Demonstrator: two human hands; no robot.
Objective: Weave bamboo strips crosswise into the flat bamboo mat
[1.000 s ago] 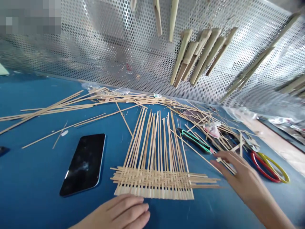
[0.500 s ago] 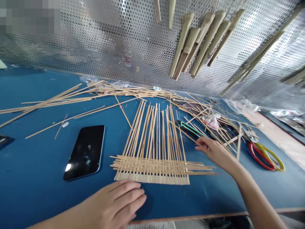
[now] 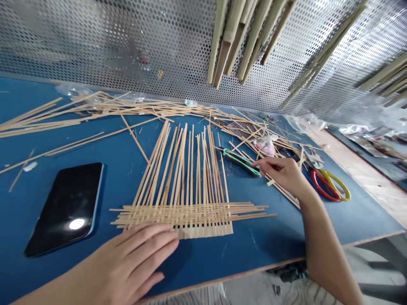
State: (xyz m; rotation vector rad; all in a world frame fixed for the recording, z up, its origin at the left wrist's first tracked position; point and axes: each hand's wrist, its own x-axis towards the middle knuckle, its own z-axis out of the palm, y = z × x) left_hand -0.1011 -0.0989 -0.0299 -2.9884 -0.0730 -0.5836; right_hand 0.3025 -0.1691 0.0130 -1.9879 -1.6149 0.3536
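Observation:
A partly woven mat of pale strips (image 3: 190, 214) lies on the blue table, its long loose strips fanning away from me. My left hand (image 3: 143, 254) rests palm down over the mat's lower left edge, fingers extended. To the right of the mat, my right hand (image 3: 276, 171) has its fingertips closed at the near end of a green-and-black cutter (image 3: 239, 160), whose tip points toward the loose strips. The palm side of the right hand is partly hidden.
A black phone (image 3: 68, 203) lies at the left. Loose strips (image 3: 143, 109) and plastic scraps run along the back, below a perforated metal panel (image 3: 178, 51). Red-and-yellow-handled scissors (image 3: 330, 184) lie at the right. Bamboo pieces (image 3: 257, 38) show against the panel.
The view has shifted, moving the scene left. My left hand now overlaps the mat's lower edge. My right hand has moved onto the cutter's end; the thin strip at its fingertips no longer shows there.

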